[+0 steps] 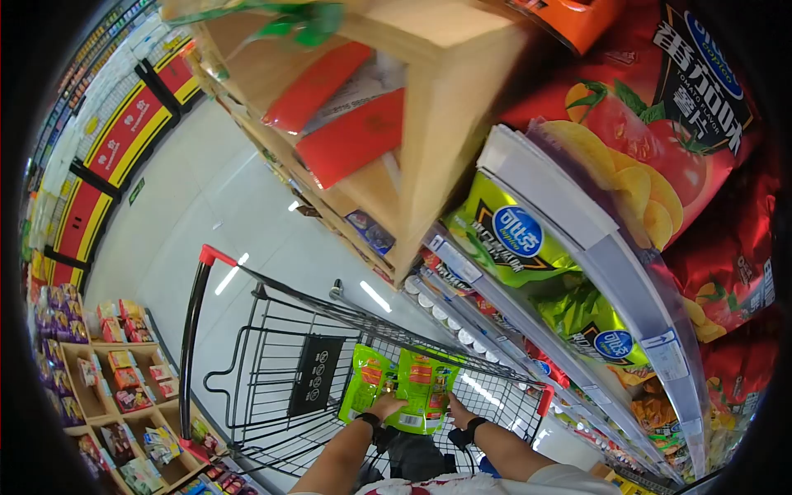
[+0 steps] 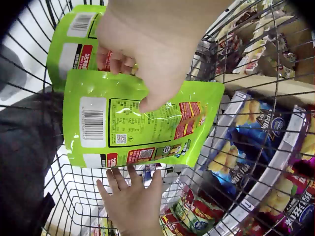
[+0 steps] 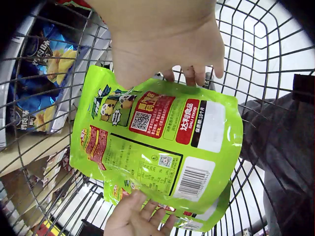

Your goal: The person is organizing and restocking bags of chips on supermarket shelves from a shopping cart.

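Note:
Two bright green snack bags lie side by side in the shopping cart, printed backs upward. My left hand (image 1: pixel 386 406) pinches the edge of the right-hand snack bag (image 2: pixel 142 125) between the two, thumb on its printed back and fingers behind the edge. The left-hand snack bag (image 1: pixel 365 381) lies under those fingers and is partly covered by the other bag in the left wrist view. My right hand (image 2: pixel 133 201) is at the opposite edge of the right-hand bag, its fingers spread and fairly straight. In the right wrist view, those fingers reach past the bag's edge.
The black wire cart (image 1: pixel 272 371) with a red-ended handle surrounds both hands. Shelves of chip bags (image 1: pixel 520 239) rise close on the right, beside a wooden display unit (image 1: pixel 445 91). Wooden snack bins (image 1: pixel 103 375) stand at left, and pale floor (image 1: pixel 198 173) stretches ahead.

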The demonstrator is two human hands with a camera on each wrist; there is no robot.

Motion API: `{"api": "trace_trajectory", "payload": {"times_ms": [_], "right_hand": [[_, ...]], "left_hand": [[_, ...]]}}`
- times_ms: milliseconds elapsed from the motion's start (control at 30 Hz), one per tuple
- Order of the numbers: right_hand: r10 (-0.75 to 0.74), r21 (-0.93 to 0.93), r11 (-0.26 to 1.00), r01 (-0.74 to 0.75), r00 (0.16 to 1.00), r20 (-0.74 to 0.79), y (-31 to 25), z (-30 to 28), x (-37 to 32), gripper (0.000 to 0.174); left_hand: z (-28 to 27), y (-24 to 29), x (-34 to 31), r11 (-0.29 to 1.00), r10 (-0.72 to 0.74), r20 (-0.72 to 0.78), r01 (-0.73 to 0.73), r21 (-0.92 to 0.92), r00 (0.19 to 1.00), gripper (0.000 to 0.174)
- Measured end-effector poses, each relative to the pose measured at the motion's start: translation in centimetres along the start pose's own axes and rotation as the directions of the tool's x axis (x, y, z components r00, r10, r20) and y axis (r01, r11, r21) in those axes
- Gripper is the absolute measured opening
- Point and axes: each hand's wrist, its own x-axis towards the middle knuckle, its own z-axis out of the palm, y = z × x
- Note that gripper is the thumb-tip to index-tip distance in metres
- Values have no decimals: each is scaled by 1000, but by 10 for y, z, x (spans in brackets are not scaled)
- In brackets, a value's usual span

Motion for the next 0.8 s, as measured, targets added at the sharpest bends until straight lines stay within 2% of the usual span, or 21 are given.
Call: {"api": "trace_trajectory", "payload": {"times_ms": [67, 100, 133, 200, 233, 267, 300, 333, 367, 400, 433, 467, 500, 567, 633, 700, 767, 800], "right_hand": [[-47, -8, 999, 46, 999, -27, -12, 14, -32, 65], [-86, -41, 995, 86, 996, 0, -15, 19, -49, 70], [-128, -76, 989, 130, 991, 27, -18, 22, -67, 76], [-268, -206, 937, 283, 959, 94, -9, 14, -68, 76], [-336, -263, 896, 358, 933, 127, -5, 11, -70, 76], [-242, -235, 938, 254, 967, 78, -8, 13, -63, 74], [-139, -193, 971, 143, 990, 33, -1, 15, -62, 71], [-249, -225, 938, 265, 964, 94, -5, 27, -94, 63], [-195, -322, 919, 228, 972, 131, 15, -1, -12, 61], [-231, -247, 928, 280, 950, 211, 16, 10, -31, 60], [-271, -170, 929, 328, 918, 288, 9, 24, -60, 60], [-262, -153, 939, 307, 930, 257, 4, 35, -89, 59], [-248, -132, 950, 282, 942, 227, 4, 45, -111, 58], [-403, 11, 897, 441, 808, 430, 6, 53, -92, 55], [-519, 168, 849, 501, 734, 437, 12, 83, -163, 55], [-708, 259, 699, 666, 597, 378, 35, 110, -226, 53], [-801, 324, 547, 772, 369, 472, 73, 124, -282, 54], [-828, 309, 496, 811, 335, 448, 90, 125, -300, 55]], "left_hand": [[4, -4, 7, 987, 1, -43, 7, 163, 999, 55], [5, 2, 5, 970, 12, -66, 5, 243, 998, 51], [5, 9, -1, 966, 35, -78, -14, 257, 996, 46], [3, 25, -15, 955, 92, -107, -57, 290, 990, 39], [1, 24, -8, 839, 300, -65, -231, 492, 952, 37], [-1, 11, 12, 649, 478, 21, -369, 666, 878, 35], [-2, 2, 17, 400, 610, 146, -461, 792, 779, 33], [-8, 8, -4, 355, 700, 165, -539, 764, 695, 33], [-10, 14, -13, 432, 752, 79, -580, 691, 654, 25], [-8, 16, -17, 497, 787, -13, -622, 605, 617, 18], [-7, 25, -29, 622, 747, -130, -618, 480, 651, 15], [-7, 33, -42, 715, 696, -246, -617, 329, 675, 13], [-6, 51, -73, 834, 543, -345, -538, 117, 766, 14], [-11, 98, -190, 839, 538, -445, -507, 200, 716, 30], [-5, 101, -254, 667, 730, -463, -669, 327, 502, 24], [14, 96, -331, 387, 869, -433, -875, 290, 241, 20], [39, 81, -417, 137, 952, -304, -828, 543, -41, 16], [55, 69, -453, 56, 962, -245, -799, 599, -116, 18]]}}
